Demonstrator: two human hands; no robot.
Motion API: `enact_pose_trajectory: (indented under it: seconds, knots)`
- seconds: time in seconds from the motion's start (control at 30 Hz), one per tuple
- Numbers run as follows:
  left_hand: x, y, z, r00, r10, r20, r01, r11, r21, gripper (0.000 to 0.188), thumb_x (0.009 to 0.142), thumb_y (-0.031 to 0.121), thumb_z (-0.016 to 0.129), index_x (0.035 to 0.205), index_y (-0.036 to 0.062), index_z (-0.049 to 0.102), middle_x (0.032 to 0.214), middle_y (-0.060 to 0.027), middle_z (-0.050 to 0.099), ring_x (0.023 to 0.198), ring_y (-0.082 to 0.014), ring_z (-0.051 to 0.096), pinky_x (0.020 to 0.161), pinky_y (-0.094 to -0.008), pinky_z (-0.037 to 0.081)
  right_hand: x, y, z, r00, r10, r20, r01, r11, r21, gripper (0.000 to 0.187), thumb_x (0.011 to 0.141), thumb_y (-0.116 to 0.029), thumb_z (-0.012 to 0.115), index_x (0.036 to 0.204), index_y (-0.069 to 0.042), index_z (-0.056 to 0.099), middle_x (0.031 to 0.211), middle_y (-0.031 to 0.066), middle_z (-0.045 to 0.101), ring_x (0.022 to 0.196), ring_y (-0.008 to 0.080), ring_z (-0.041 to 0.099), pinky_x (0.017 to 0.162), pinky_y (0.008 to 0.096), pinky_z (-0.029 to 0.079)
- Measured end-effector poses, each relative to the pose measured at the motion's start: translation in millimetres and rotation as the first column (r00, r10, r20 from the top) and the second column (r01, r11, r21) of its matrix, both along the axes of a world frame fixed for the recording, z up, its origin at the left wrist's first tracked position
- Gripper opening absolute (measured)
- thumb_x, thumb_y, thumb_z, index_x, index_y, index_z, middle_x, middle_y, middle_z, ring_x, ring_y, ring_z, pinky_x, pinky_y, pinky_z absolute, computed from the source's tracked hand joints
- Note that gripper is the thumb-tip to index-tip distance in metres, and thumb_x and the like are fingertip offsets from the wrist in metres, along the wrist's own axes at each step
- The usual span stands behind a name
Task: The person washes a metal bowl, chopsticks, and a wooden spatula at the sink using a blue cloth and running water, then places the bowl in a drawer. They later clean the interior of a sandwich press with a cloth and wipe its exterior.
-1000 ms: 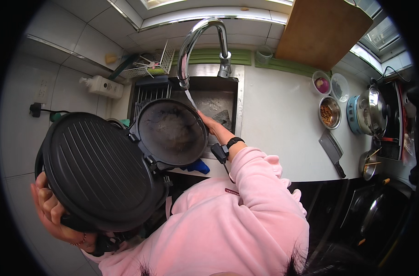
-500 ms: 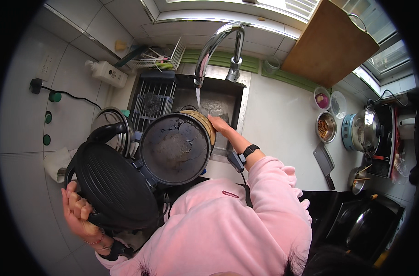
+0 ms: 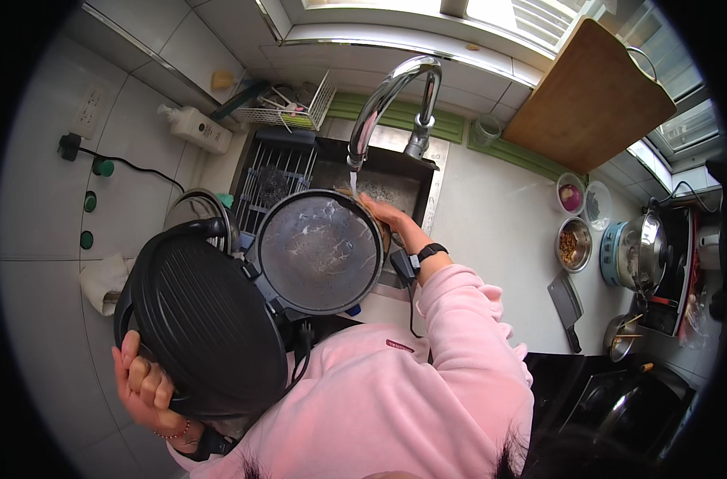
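Note:
An opened electric baking pan [image 3: 320,251] hangs tilted in front of me, its two round halves joined by a hinge. My left hand [image 3: 146,379] has its fingers wrapped round the handle of the black ribbed half [image 3: 208,319]. At the far right edge of the smooth wet plate, my right hand [image 3: 383,214] holds the tan outer side; its fingertips are partly hidden. Water runs from the chrome faucet [image 3: 395,76] beside those fingers, at the plate's far rim. White streaks and wet patches mark the plate. Beneath it lies the dark sink [image 3: 415,172], partly covered.
A dish rack [image 3: 280,164] spans the sink's left part. Left of it are a white pump bottle [image 3: 196,128] and a pot lid [image 3: 196,211]. On the right counter lie a cleaver [image 3: 567,307], bowls of food [image 3: 573,243] and a glass-lidded pot [image 3: 639,251]. A cutting board [image 3: 591,100] leans behind.
The smooth plate has tilted and turned more toward me, hiding much of its tan side. Its wet pattern has changed from dark patches to pale streaks. Both hands keep their hold.

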State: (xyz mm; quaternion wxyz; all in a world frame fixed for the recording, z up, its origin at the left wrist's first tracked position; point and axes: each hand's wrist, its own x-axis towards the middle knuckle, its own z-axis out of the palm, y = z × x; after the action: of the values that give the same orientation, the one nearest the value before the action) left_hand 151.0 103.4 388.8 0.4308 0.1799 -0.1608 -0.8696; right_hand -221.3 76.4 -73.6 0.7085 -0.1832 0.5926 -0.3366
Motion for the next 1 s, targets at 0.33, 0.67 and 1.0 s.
enact_pose_trajectory:
  seconds: [0.33, 0.67, 1.0]
  knots:
    - [-9, -11, -9, 0.982, 0.049, 0.184, -0.056, 0.998, 0.034, 0.024, 0.102, 0.028, 0.022, 0.084, 0.0133, 0.026, 0.051, 0.0069, 0.018, 0.037, -0.0002, 0.012, 0.033, -0.0196, 0.008, -19, 18, -35, 0.934, -0.003, -0.357, -0.076, 0.976, -0.206, 0.043, 0.089, -0.038, 0.044, 0.108, -0.004, 0.063, 0.102, 0.0177, 0.065, 0.094, 0.032, 0.062, 0.082, 0.0411, 0.047]
    - [-9, -5, -2, 0.98, 0.143, 0.135, -0.144, 0.99, -0.007, 0.024, 0.102, 0.027, 0.022, 0.084, 0.0125, 0.028, 0.053, 0.0062, 0.017, 0.038, -0.0014, 0.013, 0.035, -0.02, 0.012, -67, 28, 80, 0.415, -0.58, -0.701, 0.131, 0.8, -0.585, 0.024, 0.089, -0.02, 0.05, 0.09, -0.004, 0.068, 0.089, 0.0166, 0.066, 0.085, 0.0355, 0.063, 0.078, 0.0421, 0.049]
    - [2, -2, -7, 0.987, 0.105, 0.121, -0.105, 0.994, -0.006, 0.024, 0.102, 0.026, 0.022, 0.083, 0.0124, 0.028, 0.052, 0.0056, 0.019, 0.037, -0.0029, 0.013, 0.036, -0.0217, 0.012, 6, 31, 27, 0.527, -0.313, -0.79, -0.14, 0.885, -0.444, 0.029, 0.081, -0.018, 0.06, 0.106, -0.002, 0.061, 0.103, 0.0222, 0.061, 0.1, 0.0382, 0.057, 0.088, 0.0438, 0.045]
